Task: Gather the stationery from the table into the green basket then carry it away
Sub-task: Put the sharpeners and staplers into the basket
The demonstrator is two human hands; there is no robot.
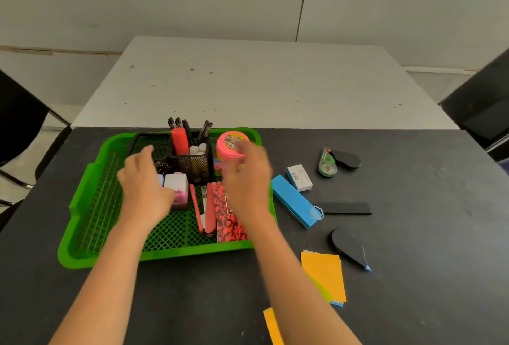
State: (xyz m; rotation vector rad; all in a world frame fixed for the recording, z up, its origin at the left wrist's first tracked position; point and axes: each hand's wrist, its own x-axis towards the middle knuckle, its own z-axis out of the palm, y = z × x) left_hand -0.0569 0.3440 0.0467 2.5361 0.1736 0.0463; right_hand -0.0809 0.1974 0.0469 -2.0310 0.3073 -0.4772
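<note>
No writing is readable anywhere: the sticker on the pink tub (230, 145) is showing only coloured blots, and the barcode label on the white box (299, 177) is too small to make out.

One green basket (82, 215), plastic with a lattice floor and walls, is sitting on the black table (413, 275). Inside it are standing one black wire-mesh holder (192, 164) with several black pens, a red marker and two white-capped tubes, and beside it a lower black mesh tray (151, 142). One white-and-pink cube (177, 189), one red stapler (205, 211) and one red-and-black patterned booklet (230, 219) are lying on the basket floor.

Outside, to the right, are lying one blue rectangular case (294, 204), the white box touching it, one green clear tape dispenser (327, 164), one black oval piece (347, 159), one flat black strip (344, 208), one black teardrop dispenser (348, 248), and two orange paper pads (325, 273), the nearer cut by the frame edge.

The left hand (143, 187) is hovering over the basket's left half, fingers loosely spread, gripping nothing. The right hand (248, 179) is blurring above the booklet, fingers spread and empty.
</note>
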